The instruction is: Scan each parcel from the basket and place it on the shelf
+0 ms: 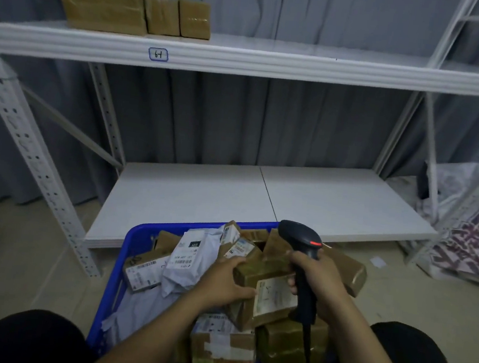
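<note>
Knees (pixel 38 337) flanked the basket (pixel 119 257); left hand (pixel 221 283) gripped 1 parcel (pixel 255 271), right hand (pixel 319 281) clutched the scanner (pixel 300 236), scanning apparently next, needing aim at its label (pixel 274 299).

A brown taped parcel (pixel 263 271) with a white label lies tilted atop the heap in the blue basket (pixel 138 230), held by the left hand (pixel 222 280). The black scanner (pixel 300 238), red light lit, stands upright just beside it. Three brown boxes (pixel 103 4), perhaps four, sit on the white shelf (pixel 274 63).

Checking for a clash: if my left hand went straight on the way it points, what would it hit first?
The left hand meets the brown parcel it grips; beyond, probably the scanner.
</note>
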Demonstrator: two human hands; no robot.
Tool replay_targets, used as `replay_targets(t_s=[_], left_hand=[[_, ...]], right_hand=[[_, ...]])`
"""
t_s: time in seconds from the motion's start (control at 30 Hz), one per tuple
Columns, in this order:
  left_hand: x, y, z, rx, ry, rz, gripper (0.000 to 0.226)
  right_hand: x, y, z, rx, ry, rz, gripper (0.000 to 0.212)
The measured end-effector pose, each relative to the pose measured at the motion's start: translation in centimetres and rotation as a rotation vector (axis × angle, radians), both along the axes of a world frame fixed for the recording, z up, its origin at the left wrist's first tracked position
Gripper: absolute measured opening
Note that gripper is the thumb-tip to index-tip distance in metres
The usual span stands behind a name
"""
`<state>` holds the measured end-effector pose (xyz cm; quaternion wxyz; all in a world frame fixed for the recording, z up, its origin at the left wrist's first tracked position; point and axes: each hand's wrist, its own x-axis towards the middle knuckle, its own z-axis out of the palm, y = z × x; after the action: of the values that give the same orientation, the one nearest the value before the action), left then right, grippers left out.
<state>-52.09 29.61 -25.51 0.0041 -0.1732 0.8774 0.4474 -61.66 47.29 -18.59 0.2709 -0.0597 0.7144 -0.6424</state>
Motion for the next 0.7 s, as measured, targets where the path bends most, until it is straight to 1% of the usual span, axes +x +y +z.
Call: replay_targets(t_s=[0.07,0.17,0.27,0.4,0.53,0.57,0.6,0.63,0.67,0.7], left_hand=[[0.1,-0.2,0.0,0.091,0.043,0.118,0.053],[0.7,-1.2,0.6,0.287,0.115,0.308,0.04],[2.4,-2.7,1.4,0.368,0.256,0.442,0.037],[5.1,-6.2,1.5,0.506,0.436,0.679,0.031],[7.6,-8.3,1.2,0.593,0.491,0.844,0.028],[8.1,-8.7,0.8,0.648,0.5,0.874,0.03],[8.5,-8.9,0.6,0.705,0.506,0.898,0.037],[8.8,-9.1,0.3,0.748,0.502,0.899,0.046],[9.1,-9.2,0.1,0.769,0.49,0.888,0.05],[9.4,-9.2,0.2,0.774,0.476,0.861,0.045]], right_hand=[[-0.1,0.2,0.2,-0.014,-0.014,0.006,0.012],[-0.1,0.3,0.3,-0.035,-0.028,0.024,0.015],[0.1,-0.4,0.7,-0.03,0.0,0.04,0.018],[1.2,-2.2,1.5,0.014,0.067,0.156,0.019],[2.6,-4.5,1.8,0.1,0.107,0.258,0.017],[2.9,-5.1,1.8,0.106,0.11,0.27,0.017],[3.2,-5.6,1.8,0.105,0.112,0.278,0.016],[3.5,-6.1,1.8,0.104,0.113,0.286,0.016],[3.8,-6.5,1.9,0.103,0.114,0.297,0.016],[4.1,-6.9,2.0,0.103,0.114,0.311,0.016]])
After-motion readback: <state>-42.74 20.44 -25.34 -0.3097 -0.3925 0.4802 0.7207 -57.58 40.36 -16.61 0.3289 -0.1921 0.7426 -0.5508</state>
